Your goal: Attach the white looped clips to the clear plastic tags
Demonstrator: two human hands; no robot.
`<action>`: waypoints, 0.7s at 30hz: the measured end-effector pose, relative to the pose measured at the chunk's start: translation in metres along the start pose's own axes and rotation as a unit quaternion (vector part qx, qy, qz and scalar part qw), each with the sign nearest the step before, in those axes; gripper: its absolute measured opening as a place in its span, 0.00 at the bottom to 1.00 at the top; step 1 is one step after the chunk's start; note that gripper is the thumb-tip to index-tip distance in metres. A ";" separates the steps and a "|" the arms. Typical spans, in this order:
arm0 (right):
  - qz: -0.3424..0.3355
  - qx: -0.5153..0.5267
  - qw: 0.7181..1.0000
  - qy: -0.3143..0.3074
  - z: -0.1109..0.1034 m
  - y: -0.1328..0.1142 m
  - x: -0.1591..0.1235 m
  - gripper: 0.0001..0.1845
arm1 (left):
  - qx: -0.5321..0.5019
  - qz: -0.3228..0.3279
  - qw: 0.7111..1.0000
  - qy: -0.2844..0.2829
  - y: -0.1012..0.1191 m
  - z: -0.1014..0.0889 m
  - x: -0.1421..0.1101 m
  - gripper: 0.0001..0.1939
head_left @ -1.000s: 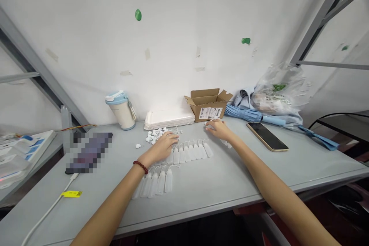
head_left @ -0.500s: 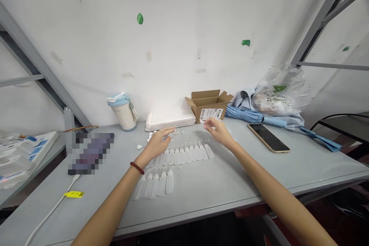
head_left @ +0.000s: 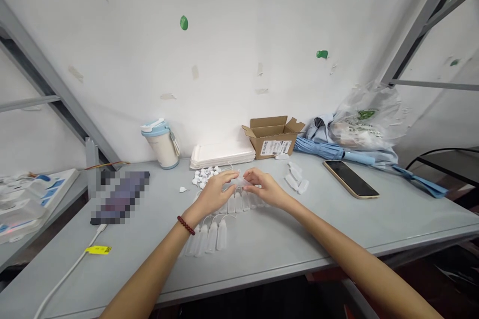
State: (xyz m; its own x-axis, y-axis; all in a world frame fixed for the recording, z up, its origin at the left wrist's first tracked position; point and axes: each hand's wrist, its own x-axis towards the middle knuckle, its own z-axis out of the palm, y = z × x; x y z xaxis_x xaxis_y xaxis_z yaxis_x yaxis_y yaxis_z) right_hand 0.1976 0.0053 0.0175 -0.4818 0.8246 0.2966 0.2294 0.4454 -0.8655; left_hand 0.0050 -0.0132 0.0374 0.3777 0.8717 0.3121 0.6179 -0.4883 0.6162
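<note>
Left hand (head_left: 214,193) and right hand (head_left: 268,190) face each other, fingertips close. Right appears to pinch a small translucent bottle (head_left: 238,180); cannot tell whether left grips it or merely touches. Bottle row (head_left: 238,203) lies just below both hands; white caps (head_left: 203,176) just beyond left, loose bottles (head_left: 295,171) right of right hand. Judgement: pinch lightly, soft plastic likely dents; keep wrists clear of row.
</note>
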 end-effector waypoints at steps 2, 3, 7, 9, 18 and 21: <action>0.010 -0.014 1.000 0.009 0.000 0.001 0.001 0.13 | -0.015 0.005 1.000 0.007 0.001 0.000 0.000 0.18; 0.012 -0.017 1.000 0.014 0.000 0.001 0.001 0.13 | -0.021 0.010 1.000 0.010 0.001 0.000 0.000 0.18; 0.008 -0.029 0.999 0.028 0.000 0.003 0.002 0.14 | -0.034 0.023 0.999 0.016 0.004 0.000 0.000 0.17; 0.005 -0.044 0.998 0.035 0.001 0.005 0.002 0.15 | -0.038 0.025 0.999 0.015 0.005 0.001 -0.001 0.17; -0.014 -0.071 0.996 0.043 0.004 0.008 0.001 0.19 | -0.041 0.035 0.998 0.017 0.010 0.003 -0.002 0.19; -0.024 -0.072 0.996 0.051 0.003 0.007 0.002 0.17 | -0.046 0.040 0.998 0.020 0.010 0.002 -0.003 0.19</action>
State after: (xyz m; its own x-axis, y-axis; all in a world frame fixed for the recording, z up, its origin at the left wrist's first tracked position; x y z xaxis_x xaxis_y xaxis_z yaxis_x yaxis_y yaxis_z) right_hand 0.1955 0.0088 0.0108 -0.4078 0.8294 0.3820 0.3313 0.5242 -0.7845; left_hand 0.0118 -0.0213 0.0410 0.3942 0.8323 0.3898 0.5203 -0.5517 0.6518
